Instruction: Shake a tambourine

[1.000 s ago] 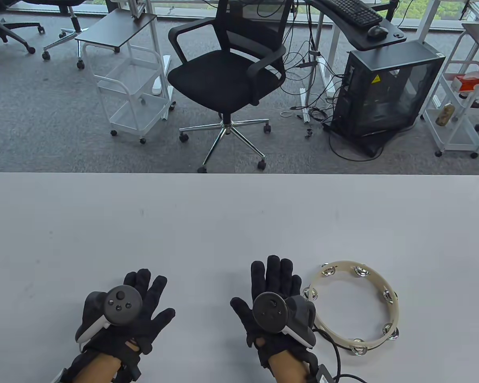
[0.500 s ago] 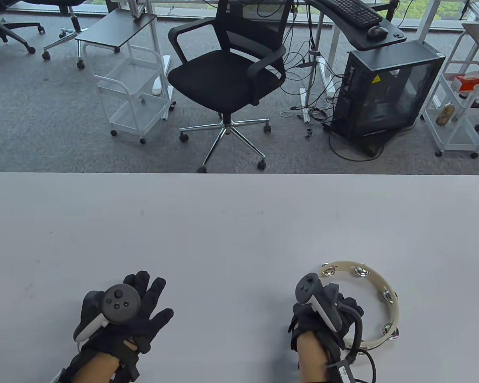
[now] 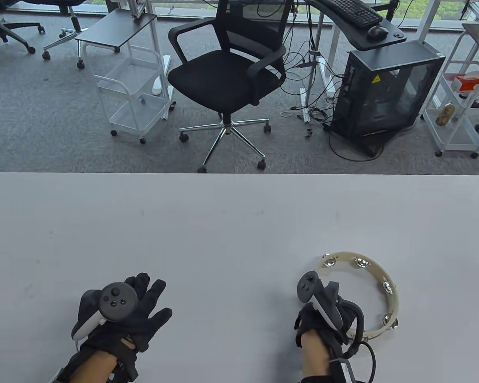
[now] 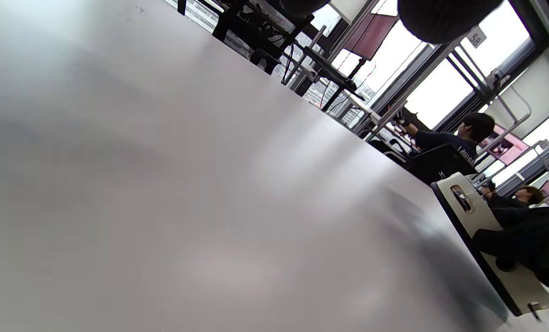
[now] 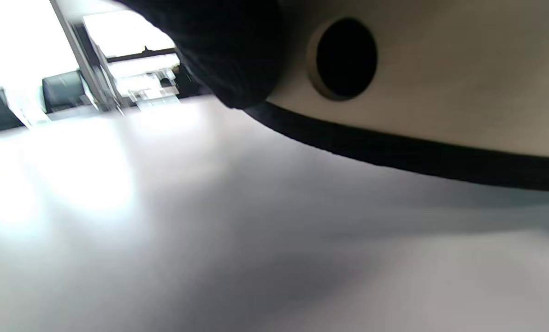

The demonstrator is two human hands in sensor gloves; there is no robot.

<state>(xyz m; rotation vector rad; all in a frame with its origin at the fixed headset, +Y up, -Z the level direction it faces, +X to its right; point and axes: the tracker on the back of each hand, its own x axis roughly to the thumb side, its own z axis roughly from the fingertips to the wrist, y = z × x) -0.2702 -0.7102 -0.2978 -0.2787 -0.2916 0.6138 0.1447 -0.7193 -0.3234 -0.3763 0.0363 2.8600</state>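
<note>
The tambourine is a cream ring with metal jingles at the front right of the white table. My right hand grips its near left rim, turned on edge with the tracker pointing up. The ring looks tilted, its far side a little off the table. In the right wrist view a gloved finger wraps the cream frame just above the tabletop. My left hand rests flat on the table at the front left, fingers spread, holding nothing. The left wrist view shows the tambourine far right.
A black cable loops from my right wrist beside the tambourine. Beyond the table's far edge stand a black office chair, a computer tower and white carts.
My right hand moved right from lying flat, turned on edge and took hold of the tambourine's near rim. The ring's far side has since risen slightly. My left hand barely moved.
</note>
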